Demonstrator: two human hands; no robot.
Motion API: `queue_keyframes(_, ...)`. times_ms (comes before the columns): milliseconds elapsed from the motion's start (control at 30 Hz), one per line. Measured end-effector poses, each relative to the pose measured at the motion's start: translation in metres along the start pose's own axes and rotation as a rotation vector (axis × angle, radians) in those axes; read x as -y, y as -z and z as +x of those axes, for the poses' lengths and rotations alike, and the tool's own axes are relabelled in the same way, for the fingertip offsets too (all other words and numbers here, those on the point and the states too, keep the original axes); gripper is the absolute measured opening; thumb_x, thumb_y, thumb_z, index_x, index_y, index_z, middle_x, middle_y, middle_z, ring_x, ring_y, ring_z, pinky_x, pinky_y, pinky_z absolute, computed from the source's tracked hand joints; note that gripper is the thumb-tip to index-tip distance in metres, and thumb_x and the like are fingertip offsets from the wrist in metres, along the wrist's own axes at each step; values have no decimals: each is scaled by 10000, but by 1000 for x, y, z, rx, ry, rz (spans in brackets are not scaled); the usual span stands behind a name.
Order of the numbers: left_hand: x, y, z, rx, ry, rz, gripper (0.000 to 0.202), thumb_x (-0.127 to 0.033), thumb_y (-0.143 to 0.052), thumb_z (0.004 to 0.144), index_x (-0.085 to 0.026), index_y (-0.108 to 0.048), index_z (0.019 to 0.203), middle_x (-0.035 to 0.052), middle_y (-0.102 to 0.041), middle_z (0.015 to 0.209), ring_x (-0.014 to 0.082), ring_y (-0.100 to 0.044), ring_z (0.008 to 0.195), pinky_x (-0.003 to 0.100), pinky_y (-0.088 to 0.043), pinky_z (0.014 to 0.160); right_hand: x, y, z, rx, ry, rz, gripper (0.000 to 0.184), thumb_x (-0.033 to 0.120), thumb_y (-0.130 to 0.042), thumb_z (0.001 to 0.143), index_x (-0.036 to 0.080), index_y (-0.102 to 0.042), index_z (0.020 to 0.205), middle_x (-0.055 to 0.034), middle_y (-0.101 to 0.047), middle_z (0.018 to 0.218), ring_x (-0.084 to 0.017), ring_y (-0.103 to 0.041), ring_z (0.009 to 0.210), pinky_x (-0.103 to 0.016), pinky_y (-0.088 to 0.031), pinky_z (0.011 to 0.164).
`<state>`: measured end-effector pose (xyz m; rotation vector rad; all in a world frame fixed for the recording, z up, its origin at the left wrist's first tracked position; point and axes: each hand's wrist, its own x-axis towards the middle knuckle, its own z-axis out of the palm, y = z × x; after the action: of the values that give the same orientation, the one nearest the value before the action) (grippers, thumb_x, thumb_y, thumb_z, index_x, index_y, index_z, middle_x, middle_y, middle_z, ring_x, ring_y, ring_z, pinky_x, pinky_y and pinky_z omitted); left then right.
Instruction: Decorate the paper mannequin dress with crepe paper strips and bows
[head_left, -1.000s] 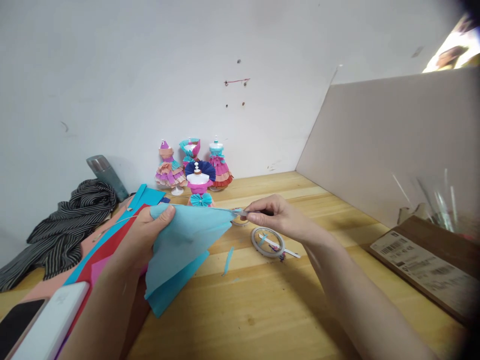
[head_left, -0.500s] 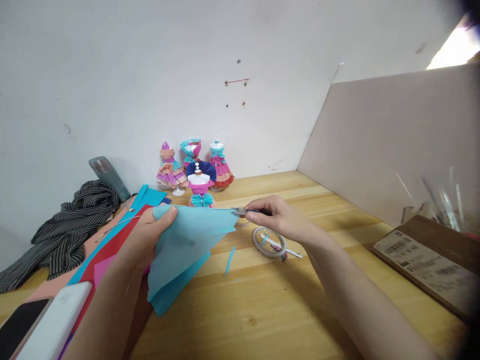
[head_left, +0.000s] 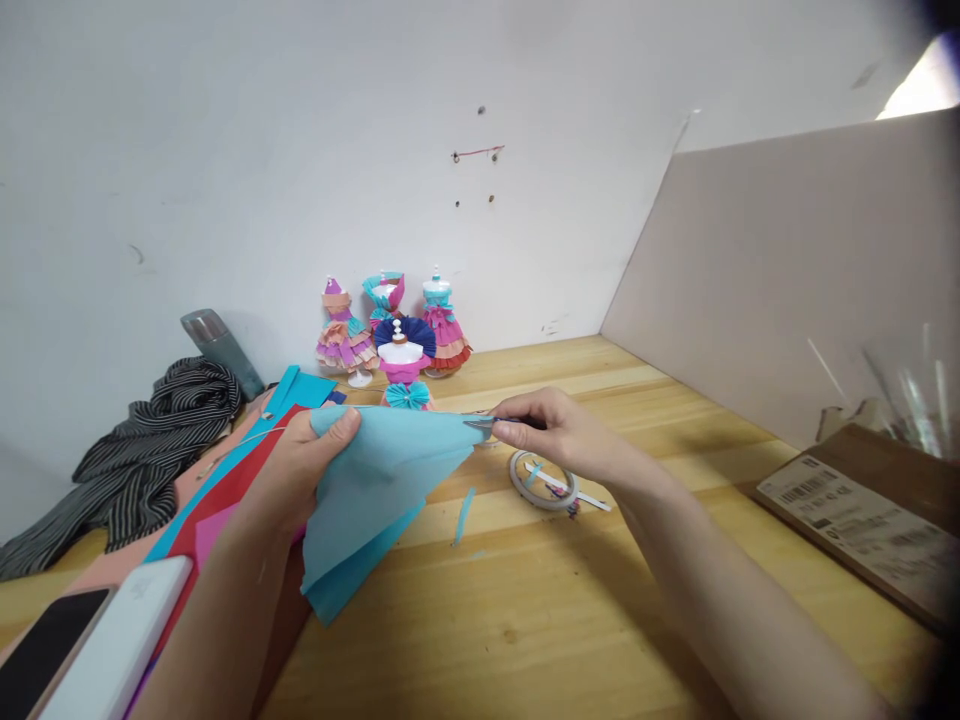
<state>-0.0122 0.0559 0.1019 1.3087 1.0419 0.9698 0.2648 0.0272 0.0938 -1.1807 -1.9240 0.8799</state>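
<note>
My left hand (head_left: 300,470) grips a folded light blue paper sheet (head_left: 379,490) by its upper left corner, thumb on top, holding it above the wooden table (head_left: 540,610). My right hand (head_left: 559,432) is closed on small scissors (head_left: 480,424), whose metal tip meets the sheet's right-hand top edge. A thin blue paper strip (head_left: 463,503) lies on the table below the sheet. A roll of clear tape (head_left: 541,480) lies just under my right hand.
Several small mannequins in paper dresses (head_left: 401,340) stand by the white wall. Coloured paper sheets (head_left: 225,480), striped cloth (head_left: 142,450), a grey bottle (head_left: 221,352), a phone (head_left: 45,655) and white box (head_left: 124,640) lie left. A cardboard parcel (head_left: 862,505) sits right under a partition.
Both hands and the blue sheet stay almost in place; the view has shifted slightly, and the scissors tip sits a little further into the sheet's top edge.
</note>
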Motion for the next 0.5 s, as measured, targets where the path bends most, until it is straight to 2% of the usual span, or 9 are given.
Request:
queue_keyframes(133,2,2,2,30,-13,121,349,-490,-720,683,-144,-686,709,30,-685,670,169,-623,608,253,-507,572,0,-1,2,19,-1,2,441,539,-498,817,127,-628,725,0,-471,637,-130,-399,608,-273,-320,571)
queue_keyframes(200,2,2,2,-12,-75,229,347,-494,-693,703,-148,-670,697,10,-661,659,152,-589,592,237,-474,549,0,-1,2,22,-3,1,440,544,-500,812,134,-611,697,3,-458,626,-127,-390,601,-269,-310,562)
queue_keyframes(333,-3,1,1,-169,-275,521,323,-468,-633,740,-151,-661,691,-4,-602,638,140,-515,598,232,-422,544,1,-2,2,24,-13,-2,426,544,-514,808,145,-598,689,4,-453,625,-127,-383,600,-268,-298,555)
queue_keyframes(500,-4,-1,2,-157,-328,610,316,-460,-600,760,-158,-677,703,3,-606,665,152,-525,638,243,-435,587,0,-3,3,4,-19,8,444,571,-507,799,162,-542,628,19,-396,596,-117,-348,584,-263,-271,544)
